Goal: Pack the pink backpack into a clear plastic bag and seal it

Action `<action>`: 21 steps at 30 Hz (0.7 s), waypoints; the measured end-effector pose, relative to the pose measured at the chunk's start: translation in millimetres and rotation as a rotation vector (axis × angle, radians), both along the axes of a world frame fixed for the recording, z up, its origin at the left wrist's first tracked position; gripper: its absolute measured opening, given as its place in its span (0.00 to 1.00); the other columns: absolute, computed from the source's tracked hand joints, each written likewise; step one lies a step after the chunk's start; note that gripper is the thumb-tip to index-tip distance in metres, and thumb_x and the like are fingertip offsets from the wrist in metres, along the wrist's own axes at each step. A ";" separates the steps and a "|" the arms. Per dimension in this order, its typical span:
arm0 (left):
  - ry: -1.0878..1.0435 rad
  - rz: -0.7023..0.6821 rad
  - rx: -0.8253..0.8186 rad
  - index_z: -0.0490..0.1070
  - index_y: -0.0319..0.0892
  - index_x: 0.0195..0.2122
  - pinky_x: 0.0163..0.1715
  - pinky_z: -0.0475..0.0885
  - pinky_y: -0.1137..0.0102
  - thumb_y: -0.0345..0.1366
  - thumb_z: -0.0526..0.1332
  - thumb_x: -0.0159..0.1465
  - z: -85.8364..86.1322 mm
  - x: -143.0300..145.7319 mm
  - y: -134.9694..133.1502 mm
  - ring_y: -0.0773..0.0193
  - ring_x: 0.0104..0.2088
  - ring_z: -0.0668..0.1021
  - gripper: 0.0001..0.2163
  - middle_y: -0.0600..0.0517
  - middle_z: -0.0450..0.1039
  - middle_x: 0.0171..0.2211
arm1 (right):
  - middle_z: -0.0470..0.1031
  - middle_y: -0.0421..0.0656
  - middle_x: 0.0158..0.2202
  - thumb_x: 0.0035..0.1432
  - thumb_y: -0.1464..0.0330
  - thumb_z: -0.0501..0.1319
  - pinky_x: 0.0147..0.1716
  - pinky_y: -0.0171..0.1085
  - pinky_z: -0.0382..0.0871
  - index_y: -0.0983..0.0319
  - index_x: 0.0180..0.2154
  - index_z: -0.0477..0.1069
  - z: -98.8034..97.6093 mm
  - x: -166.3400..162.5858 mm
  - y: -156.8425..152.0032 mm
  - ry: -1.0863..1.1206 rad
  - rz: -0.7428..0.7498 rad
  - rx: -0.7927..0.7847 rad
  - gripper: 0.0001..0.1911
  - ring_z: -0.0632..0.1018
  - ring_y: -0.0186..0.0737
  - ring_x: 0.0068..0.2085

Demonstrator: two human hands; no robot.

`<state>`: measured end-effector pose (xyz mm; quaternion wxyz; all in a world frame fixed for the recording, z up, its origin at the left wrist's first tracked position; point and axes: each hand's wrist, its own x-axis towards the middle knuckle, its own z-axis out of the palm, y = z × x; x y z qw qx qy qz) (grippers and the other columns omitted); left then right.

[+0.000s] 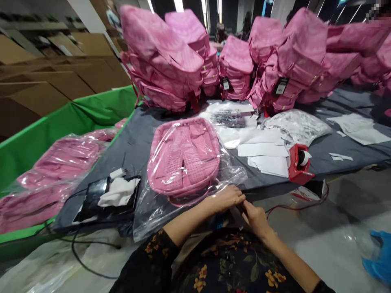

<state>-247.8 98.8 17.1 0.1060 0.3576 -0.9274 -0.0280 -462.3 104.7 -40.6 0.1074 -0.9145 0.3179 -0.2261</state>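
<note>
A pink backpack [183, 156] lies inside a clear plastic bag [148, 221] close to the front edge of the table. My left hand [228, 197] is closed at that edge, to the right of the bag's near end. Its fingers meet those of my right hand [257, 217], which is closed too. A pale strip [238, 215] hangs below the fingers, but what they pinch is too hidden to name. Right of the hands, a red tape dispenser [301, 165] stands beside a stack of white paper slips [265, 154].
Several pink backpacks [165, 61] stand along the back. A tablet [100, 199] with a crumpled white cloth [118, 192] lies at left. Bagged backpacks [67, 156] fill a green-lined bin [88, 108]. Cables [76, 252] hang off the left side. A filled clear bag [297, 124] sits behind the dispenser.
</note>
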 end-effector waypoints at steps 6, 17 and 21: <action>-0.111 -0.145 0.017 0.74 0.42 0.27 0.31 0.70 0.68 0.30 0.64 0.68 3.2 5.2 -7.4 0.61 0.27 0.79 0.11 0.51 0.78 0.24 | 0.80 0.39 0.29 0.68 0.76 0.56 0.27 0.33 0.70 0.58 0.49 0.74 27.0 -28.5 -3.0 -0.337 0.221 -0.225 0.13 0.78 0.35 0.25; 0.508 0.449 -0.217 0.67 0.45 0.67 0.46 0.81 0.69 0.31 0.51 0.74 -22.7 39.6 34.9 0.63 0.46 0.85 0.22 0.45 0.82 0.52 | 0.82 0.45 0.38 0.71 0.63 0.56 0.40 0.39 0.75 0.59 0.44 0.79 82.4 99.0 -149.7 -0.370 0.096 -0.008 0.13 0.81 0.43 0.39; 0.385 0.930 -0.068 0.73 0.40 0.61 0.42 0.79 0.68 0.30 0.54 0.71 12.1 46.2 -0.6 0.58 0.39 0.85 0.19 0.43 0.84 0.43 | 0.81 0.45 0.36 0.73 0.61 0.53 0.35 0.35 0.71 0.61 0.41 0.78 117.7 115.8 -171.5 -0.527 0.017 -0.079 0.17 0.79 0.39 0.34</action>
